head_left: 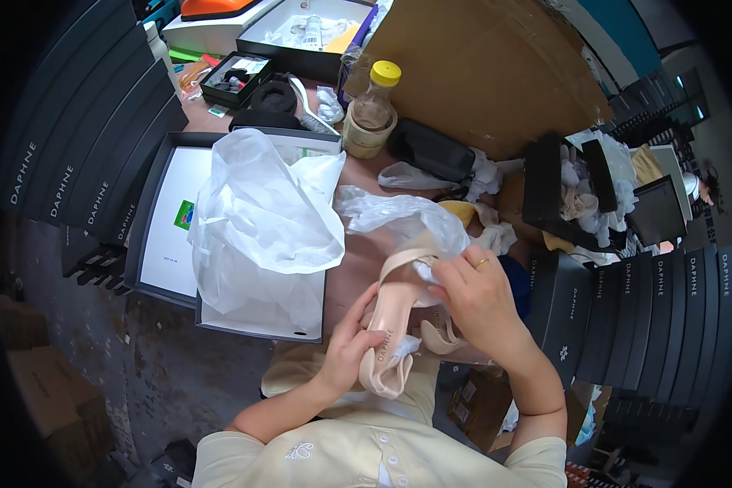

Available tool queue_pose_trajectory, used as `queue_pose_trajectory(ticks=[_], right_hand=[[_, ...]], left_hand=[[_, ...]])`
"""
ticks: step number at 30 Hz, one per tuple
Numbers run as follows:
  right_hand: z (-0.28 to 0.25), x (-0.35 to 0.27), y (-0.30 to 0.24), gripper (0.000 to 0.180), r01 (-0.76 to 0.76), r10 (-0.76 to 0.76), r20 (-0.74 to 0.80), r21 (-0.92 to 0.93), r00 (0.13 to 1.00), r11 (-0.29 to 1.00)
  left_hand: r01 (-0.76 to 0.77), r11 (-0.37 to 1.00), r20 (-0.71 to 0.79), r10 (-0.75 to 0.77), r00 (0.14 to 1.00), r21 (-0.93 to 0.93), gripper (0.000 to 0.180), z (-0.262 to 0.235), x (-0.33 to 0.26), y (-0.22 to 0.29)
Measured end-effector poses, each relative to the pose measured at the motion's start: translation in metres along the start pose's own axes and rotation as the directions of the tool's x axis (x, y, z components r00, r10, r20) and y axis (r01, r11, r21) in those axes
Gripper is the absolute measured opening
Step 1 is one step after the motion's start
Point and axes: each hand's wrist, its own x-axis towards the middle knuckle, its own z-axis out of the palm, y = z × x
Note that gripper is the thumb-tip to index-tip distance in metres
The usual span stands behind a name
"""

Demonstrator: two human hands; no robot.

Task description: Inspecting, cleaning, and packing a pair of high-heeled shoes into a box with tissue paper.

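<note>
A beige sandal (394, 309) is tilted in front of me, with its toe strap pointing away and its heel end toward my body. My left hand (351, 337) is closed around its side near the heel, thumb on the insole. At the toe end, the fingers of my right hand (476, 289) are closed on a white wad (424, 271) that shows under the strap; their tips are partly hidden. More white wadding (407, 346) sits by the heel strap. Just right of it lies a second beige sandal (441, 336), partly covered by my right wrist.
An open black shoebox (167, 236) holding white tissue paper (264, 211) stands left. Behind the sandal lies crumpled clear plastic (390, 210). A yellow-capped bottle (374, 98) and black case (431, 150) stand farther back. Stacked black shoeboxes (81, 138) and a row of shoeboxes (642, 317) flank me.
</note>
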Motion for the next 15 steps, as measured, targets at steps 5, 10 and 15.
queue_pose_trajectory(ticks=[5, 10, 15], right_hand=[[-0.013, 0.008, 0.044, 0.015, -0.076, 0.074, -0.168, -0.006, 0.983, 0.997], [0.014, 0.045, 0.101, 0.041, -0.494, 0.244, -0.512, -0.435, 0.823, 0.753], [0.041, 0.045, 0.003, 0.031, -0.268, 0.155, 0.321, 0.348, 0.934, 0.898]], left_hand=[[0.083, 0.969, -0.124, -0.114, 0.986, -0.234, 0.066, -0.012, 0.006, 0.002], [-0.074, 0.997, -0.179, 0.068, 0.982, -0.024, 0.066, -0.004, 0.006, -0.019], [-0.159, 0.985, -0.261, 0.173, 0.950, 0.072, 0.065, -0.015, 0.036, -0.057]])
